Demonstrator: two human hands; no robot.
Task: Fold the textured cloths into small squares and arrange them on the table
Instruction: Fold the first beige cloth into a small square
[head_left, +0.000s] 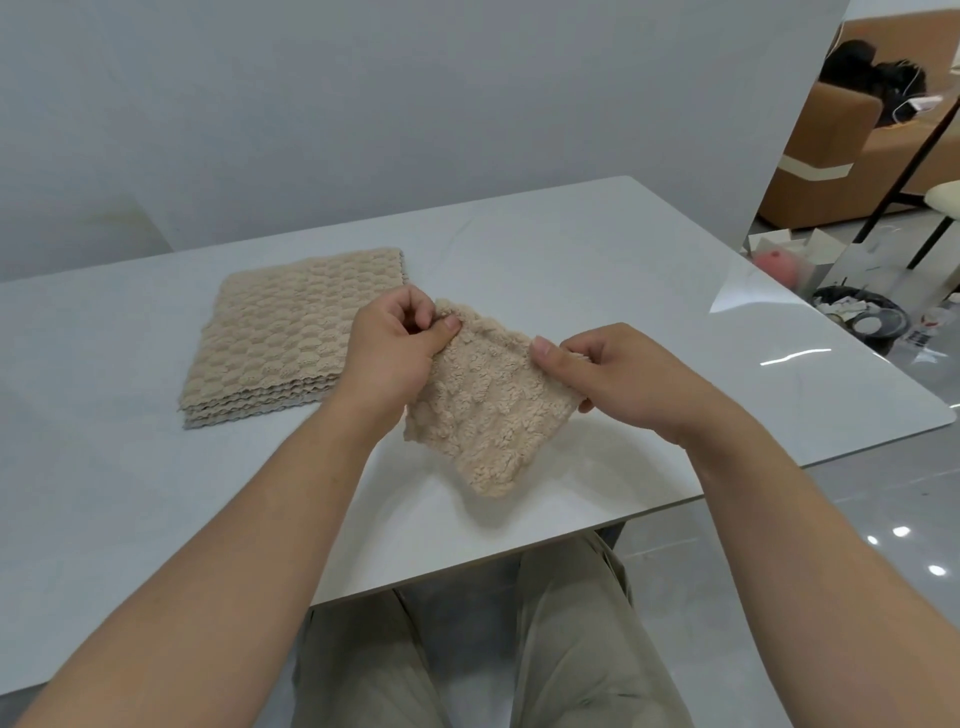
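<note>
A beige textured cloth (488, 410), folded to a small square, hangs just above the white table (623, 270) near its front edge. My left hand (395, 348) pinches its upper left corner between thumb and curled fingers. My right hand (618, 374) pinches the upper right corner the same way. The cloth's lower corner droops toward the tabletop. To the left lies a flat stack of several beige textured cloths (280, 332), unfolded and larger, with wavy edges showing at the front.
A grey wall stands behind the table. Past the table's right edge, on the floor, are a black bin (862, 322), white boxes (810, 254) and a brown sofa (852, 156). My legs sit under the front edge.
</note>
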